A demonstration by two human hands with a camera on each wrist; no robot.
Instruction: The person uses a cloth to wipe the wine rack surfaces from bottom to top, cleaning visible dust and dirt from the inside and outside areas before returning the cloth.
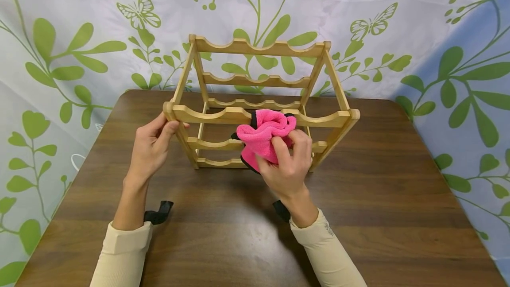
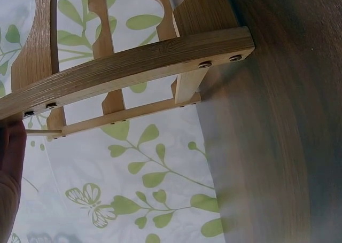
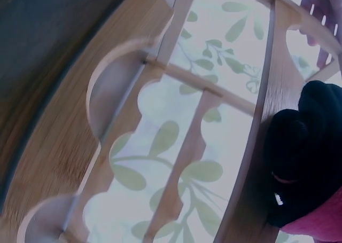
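A light wooden bottle rack point(image 1: 229, 115) with scalloped rails stands on the brown table. At its upper front left corner my left hand point(image 1: 149, 147) grips the post, thumb in front. My right hand point(image 1: 289, 163) holds a bunched pink cloth point(image 1: 263, 138) with black edging against the top front rail, near its middle. In the left wrist view, part of the left hand point(image 2: 10, 173) touches the rack's side post point(image 2: 133, 64). The right wrist view has the cloth's dark edge point(image 3: 307, 147) against a rail, with the right hand itself out of sight.
Dark straps point(image 1: 159, 213) hang beside both wrists. Behind the wooden table point(image 1: 223, 242) hangs a pale backdrop point(image 1: 223, 17) printed with green leaves and butterflies. A thin white loop point(image 1: 75, 159) shows past the table's left edge.
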